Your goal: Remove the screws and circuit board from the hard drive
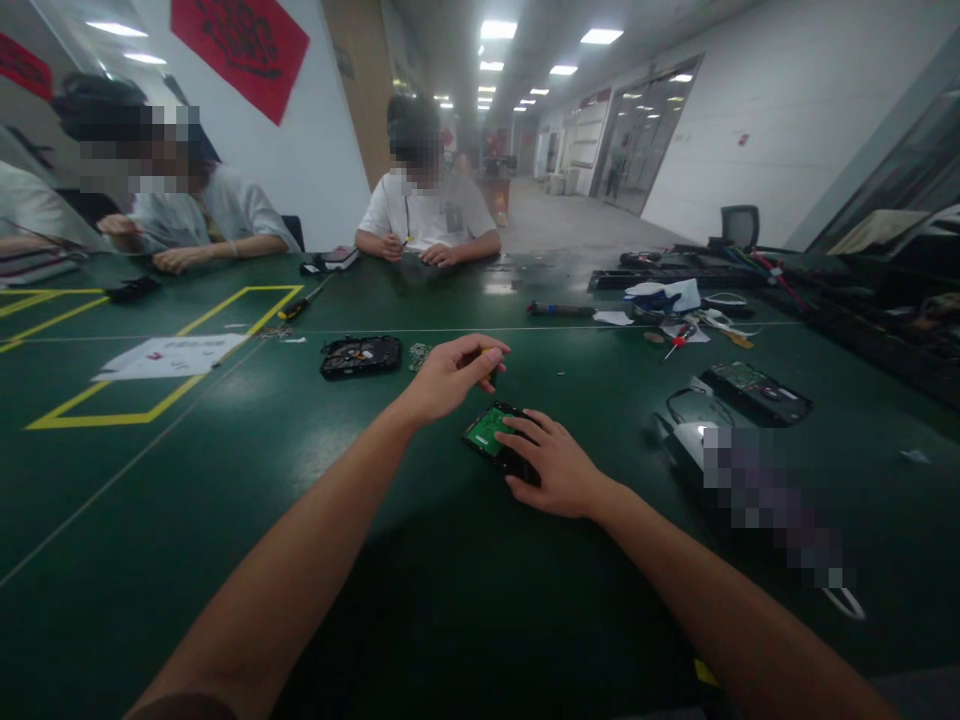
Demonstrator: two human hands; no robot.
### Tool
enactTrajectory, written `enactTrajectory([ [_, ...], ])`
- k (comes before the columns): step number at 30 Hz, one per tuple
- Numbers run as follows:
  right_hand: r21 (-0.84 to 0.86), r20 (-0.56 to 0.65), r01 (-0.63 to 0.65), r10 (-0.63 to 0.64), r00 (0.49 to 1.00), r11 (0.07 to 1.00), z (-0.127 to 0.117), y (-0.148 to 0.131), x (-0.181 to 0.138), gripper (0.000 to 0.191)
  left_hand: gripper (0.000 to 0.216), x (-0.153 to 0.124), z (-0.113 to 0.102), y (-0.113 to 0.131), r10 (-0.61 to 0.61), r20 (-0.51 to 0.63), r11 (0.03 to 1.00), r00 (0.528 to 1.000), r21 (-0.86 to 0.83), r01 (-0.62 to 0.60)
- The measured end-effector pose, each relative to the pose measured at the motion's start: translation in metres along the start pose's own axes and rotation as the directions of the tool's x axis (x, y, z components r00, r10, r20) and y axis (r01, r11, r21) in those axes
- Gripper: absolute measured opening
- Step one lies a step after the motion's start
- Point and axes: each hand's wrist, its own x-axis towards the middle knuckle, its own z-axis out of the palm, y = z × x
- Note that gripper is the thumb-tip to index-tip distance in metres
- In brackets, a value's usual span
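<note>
A hard drive with a green circuit board point(486, 430) and dark casing lies on the green table in front of me. My right hand point(559, 465) grips it from the right, fingers spread over the top and thumb at the near edge. Above the drive's far left corner, my left hand point(454, 378) is closed in a pinch. It holds a slim yellow and dark tool point(490, 379) that looks like a screwdriver, pointing down and mostly hidden by the fingers. Whether its tip touches the drive I cannot tell.
Another opened drive point(361, 356) sits left beside a pile of small screws point(418, 357). A drive with a green board point(757, 392) lies right, near a partly blurred pouch point(772, 500). A yellow screwdriver point(296, 303) and paper point(172, 357) lie left. Co-workers sit opposite.
</note>
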Motion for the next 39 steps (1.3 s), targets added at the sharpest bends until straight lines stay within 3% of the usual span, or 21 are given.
enactTrajectory([
  [5,-0.007,0.003,0.004,-0.004,1.0,1.0,0.001,0.0,0.0,0.066,0.036,0.0,-0.001,-0.003,-0.035,0.003,0.995,0.999,-0.089,0.036],
  [14,-0.002,0.024,-0.015,0.015,1.0,1.0,-0.001,-0.002,0.001,0.067,0.033,0.0,-0.001,-0.004,0.072,-0.206,0.974,0.976,0.227,-0.024],
  [27,-0.002,0.014,-0.013,0.013,1.0,1.0,0.0,-0.002,0.0,0.067,0.035,0.0,-0.001,-0.002,0.065,-0.05,0.989,0.997,0.133,-0.058],
  [30,0.0,0.011,-0.014,0.014,1.0,1.0,0.0,-0.002,0.0,0.066,0.032,0.0,0.0,-0.004,0.08,-0.092,0.981,0.993,0.183,-0.062],
  [35,0.003,0.019,-0.018,0.018,1.0,1.0,-0.001,-0.003,0.0,0.067,0.029,0.0,0.004,-0.008,0.136,-0.259,0.948,0.956,0.314,-0.05],
  [39,0.003,0.024,-0.023,0.023,0.999,1.0,-0.002,-0.003,0.0,0.067,0.03,0.0,0.011,-0.011,0.074,-0.235,0.982,0.969,0.184,-0.03],
])
